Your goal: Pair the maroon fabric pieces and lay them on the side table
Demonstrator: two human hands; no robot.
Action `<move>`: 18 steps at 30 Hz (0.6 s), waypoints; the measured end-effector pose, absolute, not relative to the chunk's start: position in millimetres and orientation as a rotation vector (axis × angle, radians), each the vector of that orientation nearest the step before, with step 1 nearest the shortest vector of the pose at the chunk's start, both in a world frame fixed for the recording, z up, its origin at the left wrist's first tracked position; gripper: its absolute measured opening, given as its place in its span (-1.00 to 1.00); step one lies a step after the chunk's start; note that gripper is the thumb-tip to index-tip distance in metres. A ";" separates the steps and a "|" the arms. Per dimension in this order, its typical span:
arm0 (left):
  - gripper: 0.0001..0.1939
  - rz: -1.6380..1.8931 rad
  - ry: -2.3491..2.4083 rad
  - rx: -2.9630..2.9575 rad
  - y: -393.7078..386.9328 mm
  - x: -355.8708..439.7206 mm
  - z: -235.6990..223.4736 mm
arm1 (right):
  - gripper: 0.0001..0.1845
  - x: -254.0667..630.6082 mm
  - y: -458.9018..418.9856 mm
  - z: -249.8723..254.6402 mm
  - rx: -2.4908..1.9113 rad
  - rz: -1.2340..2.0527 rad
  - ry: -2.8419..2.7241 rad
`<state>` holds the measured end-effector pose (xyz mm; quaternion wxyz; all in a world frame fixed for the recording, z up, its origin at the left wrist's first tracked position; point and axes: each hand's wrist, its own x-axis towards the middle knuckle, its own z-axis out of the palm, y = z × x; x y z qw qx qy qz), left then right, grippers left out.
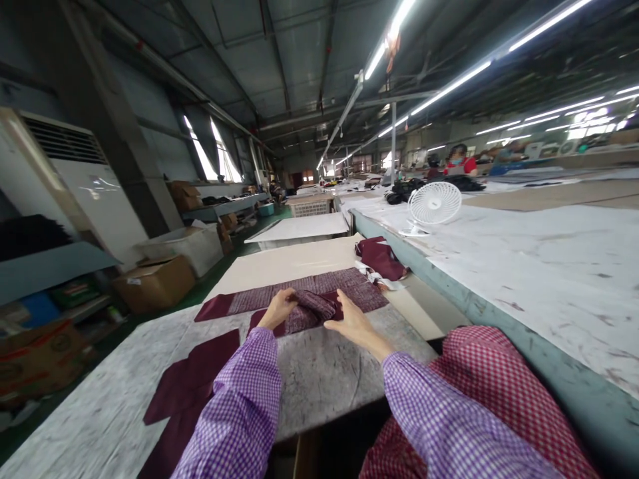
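My left hand point(279, 309) pinches the left edge of a folded, maroon-and-grey flecked fabric piece point(315, 307), its fingertips closed on the cloth. Facing it, my right hand point(353, 320) has thumb and fingers spread at the cloth's right side; whether they touch it I cannot tell. Under and behind the fold runs a long strip of the same flecked fabric point(249, 299), laid flat across the table. Plain maroon fabric pieces point(192, 376) lie to the left, partly covered by my left sleeve.
The worn grey table point(329, 379) stands against a higher, pale-topped bench point(524, 266) on the right. A crumpled maroon cloth bundle point(380, 258) lies by that bench. A white fan point(434, 203) stands on it. Cardboard boxes point(157, 283) are at left; a co-worker point(460, 161) is far off.
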<state>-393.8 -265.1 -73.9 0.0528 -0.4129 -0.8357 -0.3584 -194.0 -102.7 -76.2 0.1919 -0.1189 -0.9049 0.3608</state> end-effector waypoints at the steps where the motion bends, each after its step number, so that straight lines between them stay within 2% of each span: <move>1: -0.80 -1.058 -2.540 -1.269 -267.2 -392.6 -73.7 | 0.02 -200.6 -109.4 -77.3 -0.372 0.987 -2.530; 8: -0.80 -0.902 -2.473 -1.440 -275.4 -382.0 -75.5 | -0.14 -221.0 -130.8 -62.7 -0.460 0.596 -2.608; 14: -0.76 -0.986 -2.497 -1.485 -276.4 -382.9 -80.4 | -0.41 -225.2 -129.4 -65.5 -0.219 0.696 -2.568; 18: -0.69 -0.997 -2.512 -1.535 -282.1 -386.6 -84.0 | -0.40 -233.1 -120.5 -72.3 -0.487 0.842 -2.552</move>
